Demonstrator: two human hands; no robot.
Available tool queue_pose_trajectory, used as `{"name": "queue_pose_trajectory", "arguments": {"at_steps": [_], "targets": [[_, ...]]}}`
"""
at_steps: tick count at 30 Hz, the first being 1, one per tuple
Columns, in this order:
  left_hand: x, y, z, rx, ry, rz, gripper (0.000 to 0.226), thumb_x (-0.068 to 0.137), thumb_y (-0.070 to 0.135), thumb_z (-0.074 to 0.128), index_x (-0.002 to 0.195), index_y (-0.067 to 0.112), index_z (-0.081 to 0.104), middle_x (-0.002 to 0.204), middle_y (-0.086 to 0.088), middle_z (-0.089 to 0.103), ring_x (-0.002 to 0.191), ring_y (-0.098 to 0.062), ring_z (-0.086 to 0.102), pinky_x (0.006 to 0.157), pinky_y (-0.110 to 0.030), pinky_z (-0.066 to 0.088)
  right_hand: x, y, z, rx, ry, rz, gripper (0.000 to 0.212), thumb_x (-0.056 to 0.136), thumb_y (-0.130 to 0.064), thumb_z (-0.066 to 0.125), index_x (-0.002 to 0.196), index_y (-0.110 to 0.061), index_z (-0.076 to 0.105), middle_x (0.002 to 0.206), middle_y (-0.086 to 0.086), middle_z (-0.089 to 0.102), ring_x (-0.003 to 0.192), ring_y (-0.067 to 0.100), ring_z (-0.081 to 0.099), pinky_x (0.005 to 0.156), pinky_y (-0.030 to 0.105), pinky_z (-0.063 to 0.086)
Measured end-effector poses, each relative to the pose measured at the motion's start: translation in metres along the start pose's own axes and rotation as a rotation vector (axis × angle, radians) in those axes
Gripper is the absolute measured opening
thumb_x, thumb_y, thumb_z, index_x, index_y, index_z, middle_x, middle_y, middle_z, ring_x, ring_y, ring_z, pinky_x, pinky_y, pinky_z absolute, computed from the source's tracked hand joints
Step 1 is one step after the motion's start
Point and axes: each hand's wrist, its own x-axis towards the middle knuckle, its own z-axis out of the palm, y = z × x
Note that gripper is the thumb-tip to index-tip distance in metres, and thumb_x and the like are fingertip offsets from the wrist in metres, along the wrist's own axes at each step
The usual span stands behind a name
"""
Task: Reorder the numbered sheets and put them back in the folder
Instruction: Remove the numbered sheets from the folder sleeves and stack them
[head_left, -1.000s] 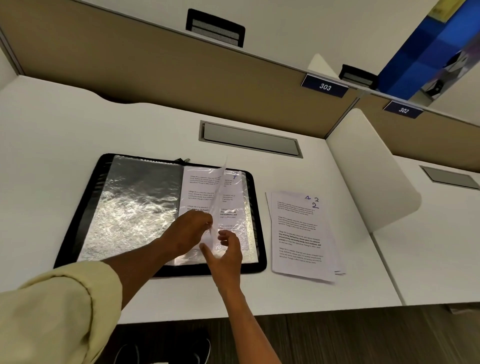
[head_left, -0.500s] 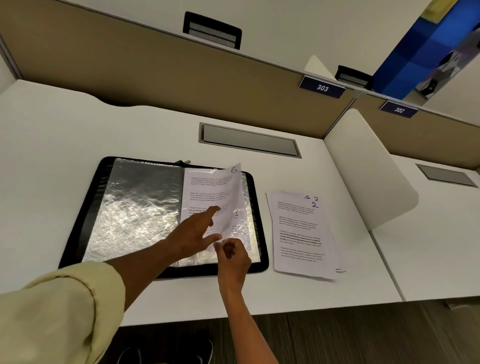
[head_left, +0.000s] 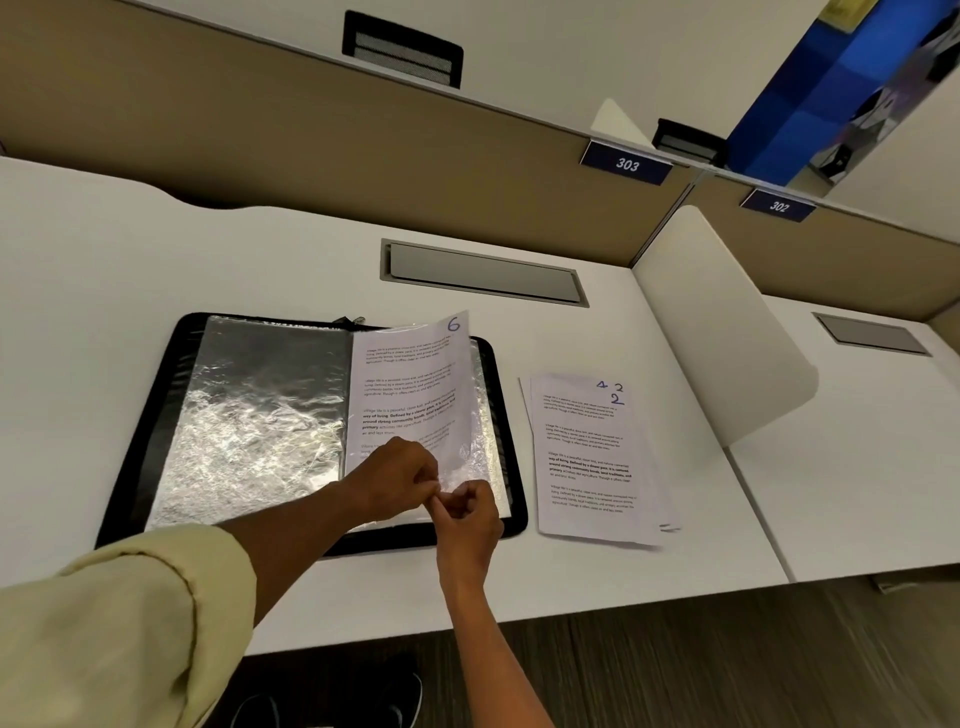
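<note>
A black zip folder (head_left: 156, 415) lies open on the white desk, with shiny clear sleeves (head_left: 249, 415) inside. A printed sheet marked 6 (head_left: 410, 384) rests over the right-hand page, its top edge sticking out past the folder and its right side lifted. My left hand (head_left: 389, 483) and my right hand (head_left: 467, 514) meet at the sheet's lower edge, fingers curled and pinching there. The left seems to pinch the sheet and the right the clear sleeve under it. A stack of numbered sheets (head_left: 587, 457), with 2 on top, lies right of the folder.
A grey cable hatch (head_left: 483, 275) sits in the desk behind the folder. A white divider panel (head_left: 727, 338) stands right of the stack and separates the neighbouring desk. The desk's front edge runs just below my wrists.
Sheet 6 has swung from nearly upright to lying over the right page. My left hand went from a pointing finger to a pinch, and my right hand closed in beside it.
</note>
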Motion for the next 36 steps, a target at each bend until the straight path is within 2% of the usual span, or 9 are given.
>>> {"name": "queue_pose_trajectory", "arguments": {"at_steps": [3,7,11,15,18,21,25,31,36], "targets": [[0.003,-0.002,0.001,0.026,0.004,-0.003,0.013,0.087,0.02,0.07,0.079,0.011,0.074,0.077,-0.003,0.07,0.072,-0.016,0.064,0.073,-0.036,0.054,0.001,0.003,-0.003,0.012,-0.001,-0.016,0.029,0.077,-0.012,0.086,0.08,-0.016,0.057,0.074,-0.001,0.069,0.073,0.012,0.07,0.073,0.022,0.058],[0.005,-0.002,-0.001,0.017,0.02,-0.003,0.012,0.091,0.017,0.067,0.085,0.009,0.073,0.085,-0.005,0.071,0.071,-0.009,0.057,0.069,-0.021,0.043,0.004,0.005,-0.007,0.034,0.012,0.007,0.029,0.077,-0.013,0.086,0.081,-0.012,0.058,0.073,-0.001,0.069,0.07,0.009,0.067,0.071,0.019,0.057],[0.008,-0.004,-0.005,0.037,0.064,-0.033,0.014,0.093,0.02,0.065,0.089,0.008,0.071,0.091,-0.004,0.072,0.077,-0.014,0.061,0.077,-0.028,0.049,0.007,0.012,-0.01,0.033,0.069,0.036,0.021,0.084,-0.014,0.08,0.08,-0.012,0.059,0.073,-0.001,0.065,0.065,0.002,0.062,0.07,0.02,0.055],[0.008,-0.002,-0.006,0.075,0.078,-0.018,0.015,0.094,0.021,0.063,0.089,0.009,0.069,0.091,-0.007,0.069,0.078,-0.014,0.055,0.074,-0.028,0.044,0.006,0.016,-0.007,-0.012,0.091,0.001,0.015,0.087,-0.011,0.077,0.081,-0.017,0.065,0.077,-0.007,0.067,0.071,0.001,0.064,0.067,0.018,0.052],[0.007,0.0,-0.005,0.081,0.091,-0.007,0.015,0.095,0.021,0.063,0.091,0.008,0.069,0.094,-0.008,0.069,0.079,-0.014,0.052,0.073,-0.027,0.041,0.003,0.019,-0.002,-0.026,0.085,-0.027,0.016,0.087,-0.01,0.077,0.094,-0.023,0.07,0.096,-0.018,0.07,0.09,0.008,0.068,0.071,0.017,0.057],[0.008,0.0,-0.005,0.08,0.097,-0.002,0.015,0.095,0.021,0.063,0.093,0.007,0.069,0.096,-0.008,0.069,0.079,-0.013,0.052,0.073,-0.022,0.036,-0.001,0.021,0.004,-0.082,0.051,-0.078,0.022,0.088,-0.014,0.077,0.099,-0.033,0.071,0.13,-0.016,0.061,0.115,0.003,0.058,0.084,0.018,0.057],[0.007,0.001,-0.005,0.085,0.095,0.012,0.017,0.095,0.022,0.063,0.093,0.006,0.069,0.095,-0.008,0.069,0.08,-0.013,0.053,0.073,-0.024,0.041,-0.003,0.027,0.013,-0.169,0.038,-0.085,0.024,0.088,-0.027,0.076,0.112,-0.03,0.072,0.148,-0.011,0.048,0.131,0.002,0.042,0.103,0.036,0.052],[0.008,0.001,-0.004,0.096,0.112,0.027,0.018,0.095,0.024,0.062,0.09,0.008,0.068,0.091,-0.007,0.068,0.079,-0.012,0.052,0.07,-0.024,0.037,0.005,0.032,0.019,-0.24,0.013,-0.006,0.047,0.092,-0.037,0.07,0.133,-0.015,0.063,0.15,0.0,0.046,0.137,0.018,0.045,0.105,0.039,0.051],[0.009,0.001,-0.004,0.103,0.13,0.044,0.018,0.094,0.026,0.063,0.09,0.009,0.068,0.092,-0.005,0.067,0.08,-0.012,0.051,0.073,-0.026,0.04,0.003,0.031,0.023,-0.247,0.008,-0.032,0.032,0.091,-0.033,0.072,0.122,-0.023,0.069,0.14,0.0,0.05,0.128,0.017,0.052,0.1,0.034,0.054]]}}
